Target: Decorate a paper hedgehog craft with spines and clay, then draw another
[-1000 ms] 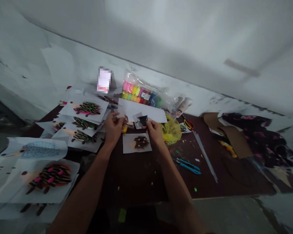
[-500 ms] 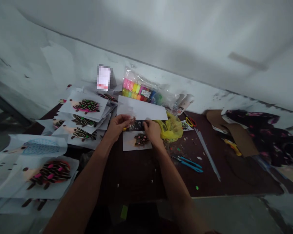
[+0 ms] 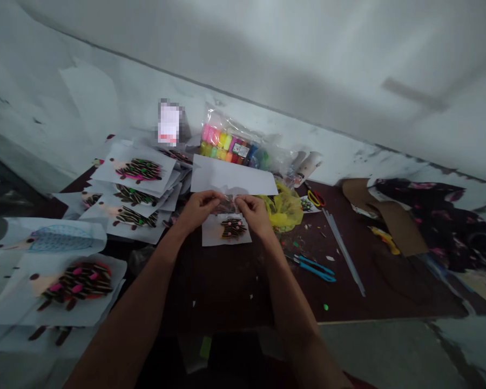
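Note:
Between my two hands is a small piece of clear crinkled plastic (image 3: 227, 203), perhaps a little bag; its contents cannot be made out. My left hand (image 3: 202, 208) pinches its left side with thumb and fingers. At its right side my right hand (image 3: 254, 212) is closed in the same kind of pinch. Just below, on the dark table, lies a small white sheet with a hedgehog picture (image 3: 233, 229), its body covered in dark strips and pink dots. Behind the hands is a blank white sheet (image 3: 233, 175). A yellow plastic bag (image 3: 285, 210) sits right beside my right hand.
Stacked hedgehog pictures (image 3: 140, 170) cover the left side. At the back are a bag of coloured clay (image 3: 227, 146) and a lit phone (image 3: 169, 123). To the right lie blue snips (image 3: 316, 268), scissors (image 3: 316, 197), clear sticks (image 3: 344, 251), cardboard (image 3: 403, 229) and dark cloth (image 3: 441, 227).
My right hand has risen off the table area to pinch the clear plastic, which now stretches between both hands. The view has shifted slightly.

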Demonstrator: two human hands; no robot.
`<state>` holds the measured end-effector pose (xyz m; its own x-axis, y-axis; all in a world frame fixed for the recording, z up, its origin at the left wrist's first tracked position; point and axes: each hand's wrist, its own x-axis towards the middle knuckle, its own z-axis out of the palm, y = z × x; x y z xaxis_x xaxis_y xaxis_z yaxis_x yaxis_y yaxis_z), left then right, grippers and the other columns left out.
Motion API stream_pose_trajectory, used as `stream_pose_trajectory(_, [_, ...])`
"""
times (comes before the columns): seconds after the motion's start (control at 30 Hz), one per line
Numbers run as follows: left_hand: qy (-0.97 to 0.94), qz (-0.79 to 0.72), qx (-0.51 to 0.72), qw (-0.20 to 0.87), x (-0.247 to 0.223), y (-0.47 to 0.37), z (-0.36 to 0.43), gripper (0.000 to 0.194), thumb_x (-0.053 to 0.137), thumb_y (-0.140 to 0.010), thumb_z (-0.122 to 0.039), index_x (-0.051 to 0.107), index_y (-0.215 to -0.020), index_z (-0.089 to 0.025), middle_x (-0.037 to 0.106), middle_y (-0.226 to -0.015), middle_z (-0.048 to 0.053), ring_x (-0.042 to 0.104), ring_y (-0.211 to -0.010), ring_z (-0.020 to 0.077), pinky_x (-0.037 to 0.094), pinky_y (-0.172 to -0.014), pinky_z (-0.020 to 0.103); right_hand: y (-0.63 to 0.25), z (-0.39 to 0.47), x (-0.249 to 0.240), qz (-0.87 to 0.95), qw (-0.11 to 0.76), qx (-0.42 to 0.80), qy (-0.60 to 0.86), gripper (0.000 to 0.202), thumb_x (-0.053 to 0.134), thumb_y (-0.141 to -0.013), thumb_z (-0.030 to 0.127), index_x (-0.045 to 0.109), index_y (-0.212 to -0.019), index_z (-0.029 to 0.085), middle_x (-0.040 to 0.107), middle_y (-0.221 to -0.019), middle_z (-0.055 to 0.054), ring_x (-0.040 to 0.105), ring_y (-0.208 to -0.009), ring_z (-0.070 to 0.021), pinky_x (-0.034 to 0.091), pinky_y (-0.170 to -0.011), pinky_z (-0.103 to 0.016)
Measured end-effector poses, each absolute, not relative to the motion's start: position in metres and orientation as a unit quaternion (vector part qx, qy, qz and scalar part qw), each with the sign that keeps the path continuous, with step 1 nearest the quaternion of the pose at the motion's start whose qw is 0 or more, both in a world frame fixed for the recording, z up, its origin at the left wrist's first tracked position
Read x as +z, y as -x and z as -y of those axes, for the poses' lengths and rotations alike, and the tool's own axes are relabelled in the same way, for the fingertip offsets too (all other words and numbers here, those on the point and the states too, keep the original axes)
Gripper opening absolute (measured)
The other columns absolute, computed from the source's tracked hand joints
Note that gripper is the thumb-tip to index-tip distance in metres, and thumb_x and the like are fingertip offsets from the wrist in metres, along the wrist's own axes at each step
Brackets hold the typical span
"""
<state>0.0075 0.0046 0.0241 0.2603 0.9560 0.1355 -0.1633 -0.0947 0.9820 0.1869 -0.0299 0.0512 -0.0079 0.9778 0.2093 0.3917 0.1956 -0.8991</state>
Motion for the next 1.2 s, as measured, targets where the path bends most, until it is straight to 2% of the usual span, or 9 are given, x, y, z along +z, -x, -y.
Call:
stream_pose_trajectory(0.1, [-0.526, -0.343, 0.500, 0.597, 0.026, -0.007, -0.003, 0.036, 0.080, -0.067, -0.036, 0.074, -0.096, -0.017, 0.073, -0.079, 0.004, 0.070, -0.064, 0.0195, 0.060, -0.058, 0.033, -0.188, 0.030, 0.050, 0.601, 0.474, 0.358, 0.536, 0.028, 0.061, -0.084, 0.044, 0.069, -0.076, 0.017, 0.059, -0.063, 0.002, 0.051, -0.060, -0.0117, 0.042, -0.058, -0.022])
stream_pose_trajectory(0.27, [-0.463, -0.381, 0.539, 0.592, 0.027, -0.002, -0.006, 0.036, 0.088, -0.058, -0.040, 0.070, -0.078, -0.016, 0.071, -0.068, 0.004, 0.066, -0.054, 0.0176, 0.060, -0.052, 0.032, -0.188, 0.031, 0.050, 0.570, 0.480, 0.402, 0.532, 0.024, 0.064, -0.079, 0.041, 0.069, -0.083, 0.018, 0.063, -0.064, 0.003, 0.051, -0.055, -0.0103, 0.040, -0.054, -0.021])
stream_pose_trajectory(0.43, [-0.499, -0.398, 0.528, 0.560, 0.029, 0.002, -0.007, 0.031, 0.086, -0.062, -0.041, 0.073, -0.077, -0.017, 0.070, -0.063, 0.004, 0.066, -0.053, 0.0178, 0.055, -0.047, 0.028, -0.184, 0.034, 0.054, 0.573, 0.459, 0.446, 0.512, 0.021, 0.070, -0.073, 0.034, 0.068, -0.086, 0.018, 0.069, -0.073, 0.002, 0.056, -0.058, -0.0106, 0.043, -0.054, -0.021])
stream_pose_trajectory(0.53, [-0.526, -0.381, 0.508, 0.566, 0.028, 0.001, -0.006, 0.029, 0.084, -0.064, -0.037, 0.075, -0.081, -0.016, 0.072, -0.069, 0.006, 0.067, -0.058, 0.0188, 0.055, -0.050, 0.028, -0.181, 0.035, 0.053, 0.579, 0.453, 0.456, 0.501, 0.016, 0.067, -0.075, 0.034, 0.065, -0.078, 0.018, 0.067, -0.070, 0.002, 0.055, -0.057, -0.0105, 0.043, -0.053, -0.021])
stream_pose_trajectory(0.67, [-0.532, -0.354, 0.509, 0.577, 0.025, -0.003, -0.007, 0.041, 0.083, -0.065, -0.037, 0.073, -0.097, -0.014, 0.073, -0.078, 0.007, 0.067, -0.063, 0.0186, 0.056, -0.057, 0.031, -0.176, 0.036, 0.049, 0.593, 0.451, 0.442, 0.501, 0.019, 0.064, -0.078, 0.037, 0.060, -0.072, 0.019, 0.059, -0.060, 0.004, 0.052, -0.053, -0.0103, 0.039, -0.050, -0.021])
stream_pose_trajectory(0.8, [-0.547, -0.391, 0.582, 0.459, 0.027, -0.008, -0.005, 0.042, 0.080, -0.068, -0.038, 0.069, -0.102, -0.016, 0.073, -0.097, 0.008, 0.068, -0.079, 0.0181, 0.056, -0.070, 0.031, -0.171, 0.034, 0.044, 0.562, 0.513, 0.383, 0.524, 0.020, 0.064, -0.078, 0.037, 0.054, -0.070, 0.021, 0.060, -0.061, 0.003, 0.058, -0.060, -0.0131, 0.044, -0.056, -0.023])
stream_pose_trajectory(0.9, [-0.607, -0.395, 0.570, 0.389, 0.031, -0.012, -0.001, 0.024, 0.075, -0.074, -0.038, 0.070, -0.083, -0.016, 0.071, -0.084, 0.005, 0.065, -0.073, 0.0162, 0.053, -0.069, 0.028, -0.168, 0.033, 0.041, 0.542, 0.557, 0.350, 0.523, 0.021, 0.065, -0.076, 0.037, 0.051, -0.071, 0.022, 0.059, -0.060, 0.004, 0.058, -0.060, -0.0135, 0.046, -0.060, -0.025])
stream_pose_trajectory(1.07, [-0.632, -0.341, 0.517, 0.466, 0.031, -0.019, 0.004, 0.018, 0.067, -0.075, -0.033, 0.069, -0.069, -0.017, 0.069, -0.068, 0.002, 0.062, -0.064, 0.0150, 0.050, -0.065, 0.027, -0.164, 0.033, 0.040, 0.545, 0.573, 0.349, 0.502, 0.024, 0.069, -0.073, 0.039, 0.053, -0.072, 0.022, 0.059, -0.065, 0.004, 0.053, -0.059, -0.0116, 0.045, -0.062, -0.025])
stream_pose_trajectory(1.2, [-0.585, -0.309, 0.512, 0.548, 0.031, -0.021, 0.004, 0.019, 0.073, -0.070, -0.032, 0.071, -0.079, -0.016, 0.072, -0.074, 0.002, 0.065, -0.068, 0.0155, 0.053, -0.068, 0.028, -0.165, 0.032, 0.038, 0.541, 0.585, 0.299, 0.525, 0.023, 0.069, -0.074, 0.039, 0.055, -0.077, 0.021, 0.058, -0.069, 0.004, 0.052, -0.062, -0.0120, 0.045, -0.061, -0.025])
